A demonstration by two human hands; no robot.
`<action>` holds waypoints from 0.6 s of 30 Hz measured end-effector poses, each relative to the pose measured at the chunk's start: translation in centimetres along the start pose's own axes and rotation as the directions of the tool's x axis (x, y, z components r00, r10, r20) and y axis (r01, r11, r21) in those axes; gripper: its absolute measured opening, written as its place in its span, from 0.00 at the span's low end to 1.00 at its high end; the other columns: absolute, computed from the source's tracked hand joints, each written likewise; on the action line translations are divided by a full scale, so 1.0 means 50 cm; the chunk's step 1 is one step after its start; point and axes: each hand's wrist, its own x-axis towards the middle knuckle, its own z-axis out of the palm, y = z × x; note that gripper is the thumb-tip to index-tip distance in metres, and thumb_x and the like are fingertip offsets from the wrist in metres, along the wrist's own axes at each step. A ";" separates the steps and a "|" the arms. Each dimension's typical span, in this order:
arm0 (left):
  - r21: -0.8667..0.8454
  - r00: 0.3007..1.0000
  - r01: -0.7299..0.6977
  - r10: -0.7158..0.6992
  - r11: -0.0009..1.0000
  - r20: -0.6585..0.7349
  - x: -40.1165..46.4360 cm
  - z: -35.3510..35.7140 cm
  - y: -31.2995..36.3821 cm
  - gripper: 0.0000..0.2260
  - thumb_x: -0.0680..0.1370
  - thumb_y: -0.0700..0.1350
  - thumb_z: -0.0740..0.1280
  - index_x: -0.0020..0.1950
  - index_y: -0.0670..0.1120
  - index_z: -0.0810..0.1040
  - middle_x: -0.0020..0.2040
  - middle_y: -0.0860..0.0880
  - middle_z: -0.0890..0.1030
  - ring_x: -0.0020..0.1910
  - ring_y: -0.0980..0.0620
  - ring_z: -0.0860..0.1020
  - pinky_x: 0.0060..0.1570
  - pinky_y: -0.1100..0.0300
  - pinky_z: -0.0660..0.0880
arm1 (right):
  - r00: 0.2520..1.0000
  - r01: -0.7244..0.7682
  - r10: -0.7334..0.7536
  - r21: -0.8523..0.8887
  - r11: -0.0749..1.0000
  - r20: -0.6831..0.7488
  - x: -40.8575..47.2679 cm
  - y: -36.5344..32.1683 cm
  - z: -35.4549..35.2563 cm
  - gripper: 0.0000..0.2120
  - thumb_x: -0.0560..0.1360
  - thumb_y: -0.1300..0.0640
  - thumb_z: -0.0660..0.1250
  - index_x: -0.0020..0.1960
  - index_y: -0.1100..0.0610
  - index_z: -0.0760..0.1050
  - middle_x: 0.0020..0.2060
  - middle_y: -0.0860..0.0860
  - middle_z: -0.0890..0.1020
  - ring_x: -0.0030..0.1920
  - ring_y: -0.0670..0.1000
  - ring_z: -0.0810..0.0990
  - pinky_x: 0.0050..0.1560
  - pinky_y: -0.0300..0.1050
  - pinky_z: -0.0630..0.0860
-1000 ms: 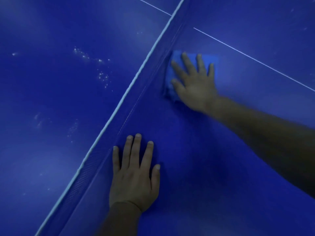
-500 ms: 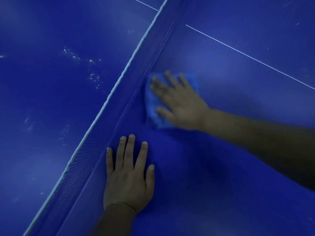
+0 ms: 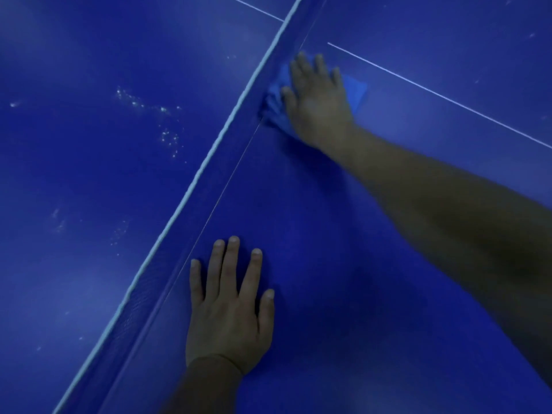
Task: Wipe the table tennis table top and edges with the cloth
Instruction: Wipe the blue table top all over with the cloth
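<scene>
While the left hand (image 3: 228,318) lay flat with fingers spread on the desk (image 3: 343,294), seemingly bracing the reach, the right hand (image 3: 316,100) pressed the blue cloth (image 3: 355,89) with straight fingers against the net (image 3: 209,189) base, apparently to clean that strip.

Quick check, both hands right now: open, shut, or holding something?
Left hand: open, flat on the table top.
Right hand: open, straight fingers pressing the cloth beside the net.

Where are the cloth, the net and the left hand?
cloth (image 3: 355,88): head view, bare corner right of the right hand.
net (image 3: 209,162): head view, white top band.
left hand (image 3: 228,321): head view, back of the hand.
</scene>
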 end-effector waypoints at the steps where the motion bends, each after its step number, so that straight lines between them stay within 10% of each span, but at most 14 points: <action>1: -0.004 1.000 0.000 0.000 1.000 0.005 0.000 0.000 -0.001 0.28 0.80 0.57 0.54 0.78 0.48 0.63 0.80 0.41 0.60 0.81 0.41 0.55 0.76 0.37 0.49 | 0.995 -0.099 0.099 0.005 0.995 -0.016 0.015 0.017 -0.002 0.30 0.85 0.46 0.44 0.81 0.60 0.54 0.81 0.54 0.56 0.80 0.60 0.52 0.78 0.62 0.50; 8: -0.001 1.000 0.001 -0.001 1.000 0.017 0.002 -0.003 -0.002 0.26 0.82 0.58 0.51 0.78 0.47 0.63 0.80 0.40 0.60 0.81 0.42 0.55 0.74 0.35 0.51 | 0.999 0.027 -0.028 0.042 0.999 0.018 0.018 -0.046 -0.001 0.28 0.86 0.48 0.45 0.82 0.58 0.49 0.82 0.51 0.51 0.81 0.58 0.48 0.79 0.60 0.46; 14: -0.001 1.000 0.005 -0.005 1.000 0.005 0.002 0.000 -0.003 0.27 0.83 0.58 0.50 0.77 0.47 0.65 0.80 0.40 0.61 0.80 0.41 0.56 0.75 0.36 0.49 | 0.954 -0.300 0.300 0.019 0.954 0.000 0.026 0.100 -0.012 0.28 0.85 0.46 0.45 0.82 0.58 0.51 0.82 0.52 0.53 0.80 0.61 0.51 0.77 0.60 0.51; 18: 0.001 1.000 0.000 0.000 1.000 -0.002 0.003 -0.001 -0.004 0.27 0.83 0.59 0.46 0.77 0.46 0.66 0.79 0.40 0.61 0.80 0.40 0.57 0.76 0.36 0.49 | 0.789 -0.602 0.608 0.085 0.794 -0.087 -0.115 0.263 -0.005 0.29 0.85 0.47 0.48 0.81 0.62 0.55 0.81 0.56 0.57 0.79 0.65 0.54 0.76 0.63 0.52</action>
